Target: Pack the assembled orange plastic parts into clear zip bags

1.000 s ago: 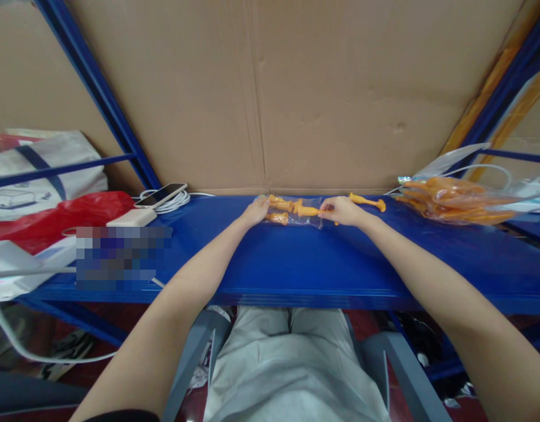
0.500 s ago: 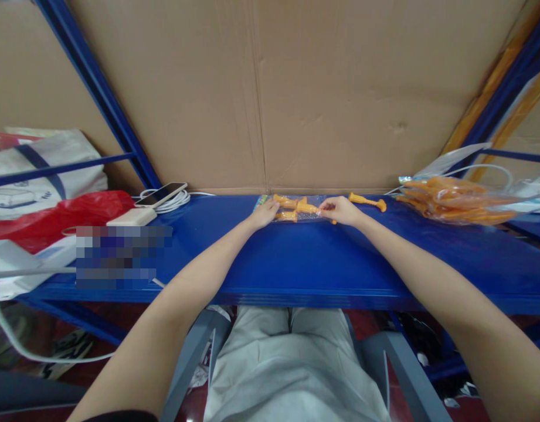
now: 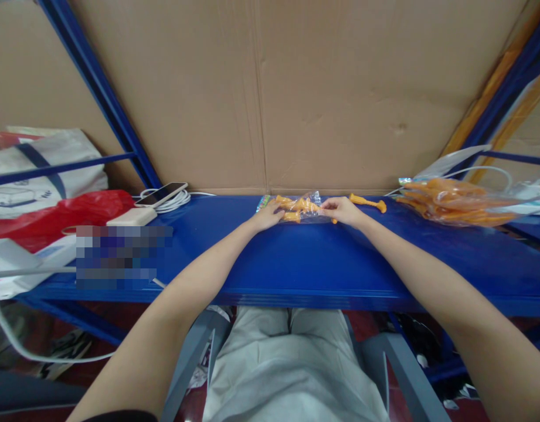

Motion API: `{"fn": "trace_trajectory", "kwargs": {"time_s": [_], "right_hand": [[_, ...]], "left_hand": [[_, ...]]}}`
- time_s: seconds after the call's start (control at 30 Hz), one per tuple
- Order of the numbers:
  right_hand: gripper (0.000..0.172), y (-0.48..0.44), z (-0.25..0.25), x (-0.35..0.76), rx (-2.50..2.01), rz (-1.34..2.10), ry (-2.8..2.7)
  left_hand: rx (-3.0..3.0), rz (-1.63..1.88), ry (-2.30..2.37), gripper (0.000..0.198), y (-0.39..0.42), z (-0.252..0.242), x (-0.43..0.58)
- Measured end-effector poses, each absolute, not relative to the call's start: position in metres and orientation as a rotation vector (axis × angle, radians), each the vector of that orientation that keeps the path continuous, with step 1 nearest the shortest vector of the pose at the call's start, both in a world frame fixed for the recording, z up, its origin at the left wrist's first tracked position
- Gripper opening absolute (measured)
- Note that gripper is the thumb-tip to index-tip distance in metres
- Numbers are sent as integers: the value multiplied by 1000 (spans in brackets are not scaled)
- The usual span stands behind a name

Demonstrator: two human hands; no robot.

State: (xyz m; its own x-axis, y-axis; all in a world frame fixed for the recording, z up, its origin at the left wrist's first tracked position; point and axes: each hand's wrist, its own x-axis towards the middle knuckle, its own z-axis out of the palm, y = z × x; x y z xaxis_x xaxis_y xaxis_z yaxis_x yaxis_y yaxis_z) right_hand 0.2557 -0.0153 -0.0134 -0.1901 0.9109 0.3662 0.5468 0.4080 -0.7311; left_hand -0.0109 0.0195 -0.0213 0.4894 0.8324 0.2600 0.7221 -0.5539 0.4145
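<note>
A clear plastic bag [image 3: 314,198] lies near the back of the blue shelf, with several orange plastic pieces [image 3: 302,205] in it and a colourful printed end at the left. My left hand [image 3: 267,217] is closed on the bag's left part, thumb toward me. At the bag's right end, the fingers of my right hand [image 3: 340,211] pinch a slim orange plastic piece, whose tip [image 3: 334,221] shows below the hand; its middle is hidden. Just right of this hand lies a loose orange piece [image 3: 369,203] with widened ends.
A larger clear bag of orange pieces [image 3: 458,202] sits at the right by the blue post. At the left are a phone [image 3: 163,194], a coiled white cable [image 3: 175,202], a white power bank [image 3: 131,218] and a red plastic bag [image 3: 76,208]. Cardboard [image 3: 331,99] closes the back.
My left hand has shifted slightly right along the bag, with its thumb nearer the orange pieces. The bag has bunched up and its right end stands higher. My right hand has barely moved.
</note>
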Motion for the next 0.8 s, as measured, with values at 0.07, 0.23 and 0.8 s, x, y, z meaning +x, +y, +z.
{"fn": "trace_trajectory", "kwargs": {"time_s": [0.07, 0.23, 0.8], "right_hand": [[35, -15, -14, 256, -1241, 558, -1908], [25, -15, -15, 260, -1276, 496, -2049], [31, -11, -20, 255, -1147, 621, -1901]], "left_hand": [[2474, 639, 1315, 54, 19, -21, -10], [2425, 617, 1333, 54, 13, -18, -6], [2354, 728, 1404, 53, 12, -11, 0]]}}
